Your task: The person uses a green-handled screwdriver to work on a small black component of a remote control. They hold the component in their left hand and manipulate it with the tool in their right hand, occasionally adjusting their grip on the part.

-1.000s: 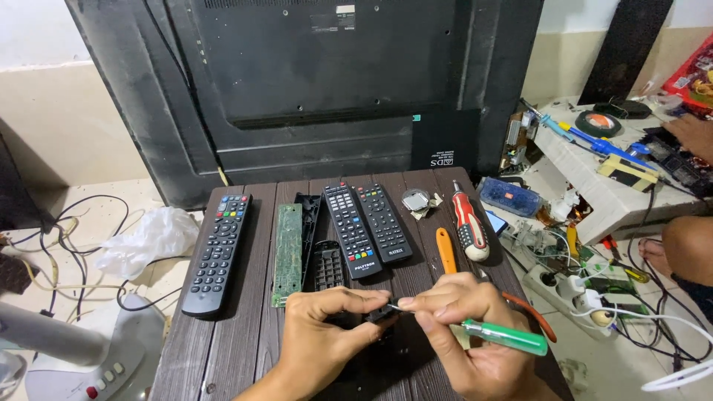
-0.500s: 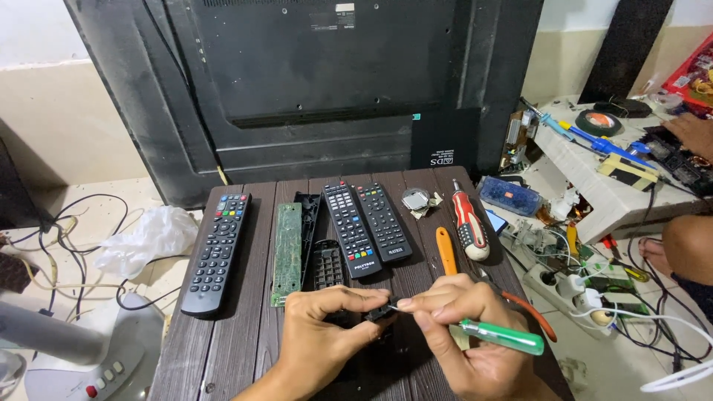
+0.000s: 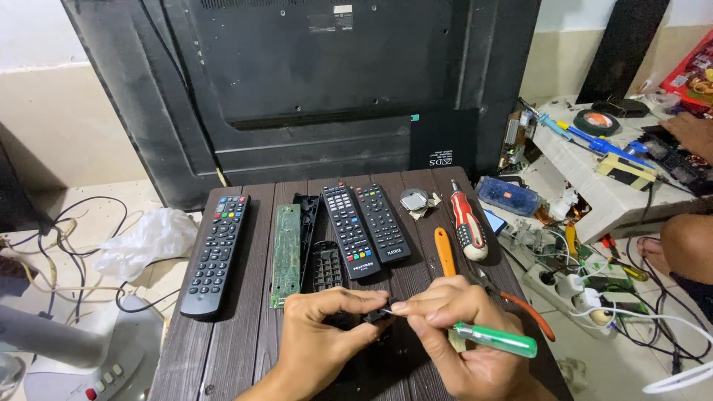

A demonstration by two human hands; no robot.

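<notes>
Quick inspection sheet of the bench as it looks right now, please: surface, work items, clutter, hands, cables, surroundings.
Surface: dark wooden table, crowded at its far half.
Job's things: small black part pinched between both hands; green-handled screwdriver in the right hand.
Clutter: three remote controls, green circuit board, black remote shell, red-handled screwdriver, orange tool.
Hands: left hand and right hand both closed, meeting at the part.
Cables: black cords on the floor at left; power strip with plugs at right.
Surroundings: television back panel behind the table; another person's hand at a white bench.
</notes>
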